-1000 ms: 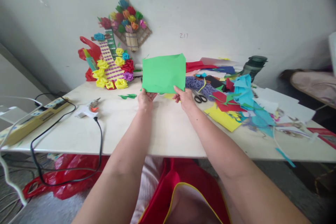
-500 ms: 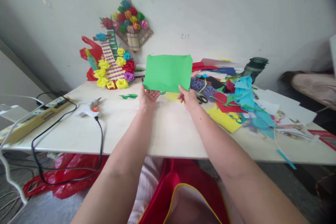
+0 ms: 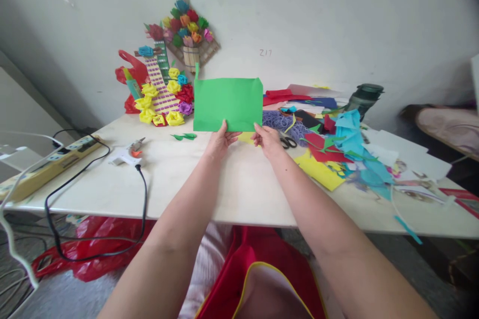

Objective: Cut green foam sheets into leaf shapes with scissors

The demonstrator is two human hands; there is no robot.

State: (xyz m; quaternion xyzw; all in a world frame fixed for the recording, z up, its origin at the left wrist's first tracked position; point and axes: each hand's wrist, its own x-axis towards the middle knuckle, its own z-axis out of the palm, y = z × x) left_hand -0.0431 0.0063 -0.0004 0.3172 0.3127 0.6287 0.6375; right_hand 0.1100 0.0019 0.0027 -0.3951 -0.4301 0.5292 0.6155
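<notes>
A green sheet of paper [image 3: 228, 102] is held up above the table, its face toward me. A narrow strip sticks up from its top left corner. My left hand [image 3: 220, 142] pinches the lower edge near the middle, thumb in front and fingers behind. At the lower right corner, my right hand [image 3: 266, 138] grips the same sheet between thumb and fingers. Just right of that hand lie black-handled scissors [image 3: 288, 142], partly hidden. Small green paper leaves [image 3: 184, 136] rest on the table left of my left hand.
A hot glue gun [image 3: 129, 154] with a black cord and a power strip [image 3: 56, 164] are at left. Yellow paper flowers [image 3: 147, 102] stand at the back left. Purple yarn [image 3: 284, 124], paper scraps [image 3: 318, 169] and a dark bottle [image 3: 364, 99] fill the right side.
The green sheet has shifted left. My left hand has moved from its lower left corner to the middle of the lower edge. A strip now shows upright at the top left corner.
</notes>
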